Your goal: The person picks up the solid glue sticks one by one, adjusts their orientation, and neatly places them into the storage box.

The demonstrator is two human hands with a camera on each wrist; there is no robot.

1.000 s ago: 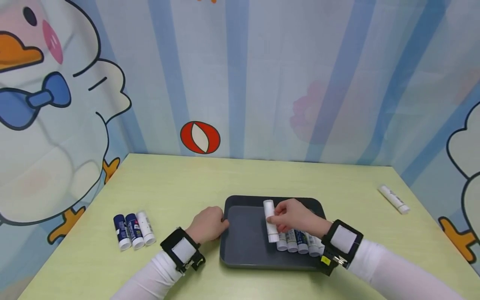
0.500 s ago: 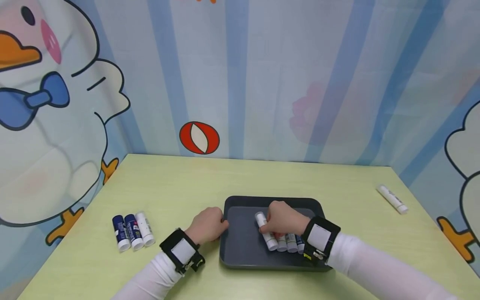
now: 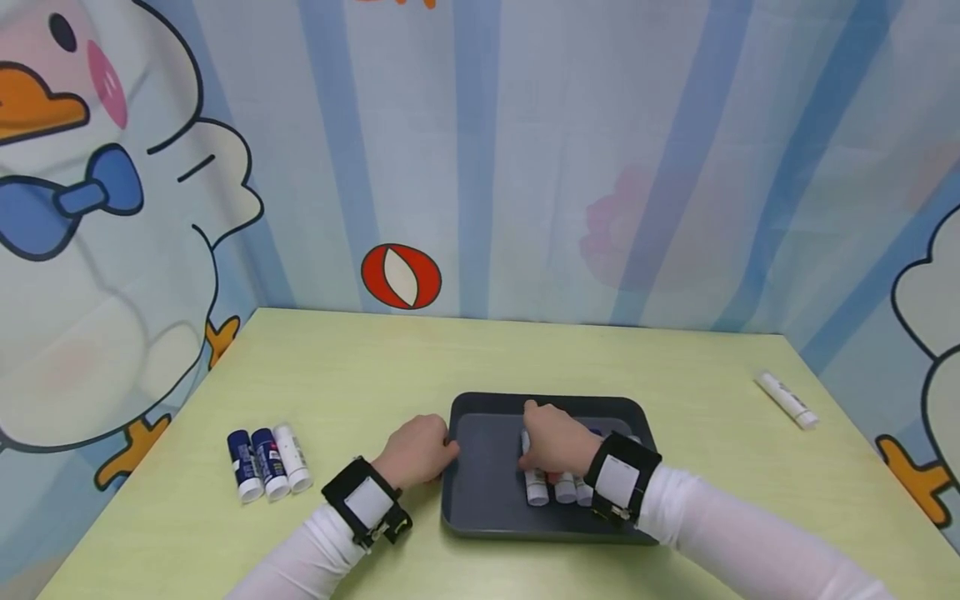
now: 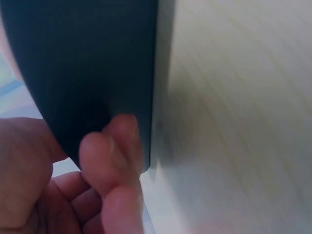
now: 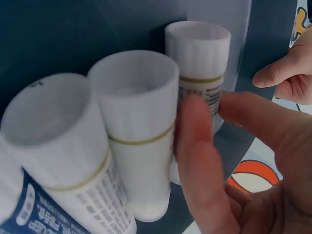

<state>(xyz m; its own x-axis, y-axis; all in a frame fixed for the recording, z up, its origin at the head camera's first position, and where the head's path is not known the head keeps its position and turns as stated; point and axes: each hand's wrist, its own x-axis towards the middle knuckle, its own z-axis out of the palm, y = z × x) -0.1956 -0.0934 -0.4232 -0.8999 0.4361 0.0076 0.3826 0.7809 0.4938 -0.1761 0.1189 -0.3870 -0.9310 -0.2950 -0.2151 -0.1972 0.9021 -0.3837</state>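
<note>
My right hand (image 3: 558, 439) is over the dark grey tray (image 3: 483, 462), its thumb and fingers pinching a white glue stick (image 5: 199, 51). That stick lies at the left end of a row of glue sticks in the tray. Beside it, in the right wrist view, are white glue sticks (image 5: 139, 105) and a blue-labelled one (image 5: 41, 214); in the head view my hand and wrist strap cover most of the row. My left hand (image 3: 416, 452) grips the tray's left edge, with fingers against the outer wall (image 4: 97, 63) in the left wrist view.
Two blue glue sticks (image 3: 245, 467) and a white one (image 3: 292, 458) lie side by side on the table (image 3: 360, 367) at the left. Another white glue stick (image 3: 786, 400) lies alone near the right edge. A cartoon-printed curtain (image 3: 525, 167) stands behind.
My right hand has lowered the white glue stick into the tray and shifted it left, straightening it alongside the row. The left hand has stayed on the tray's edge.
</note>
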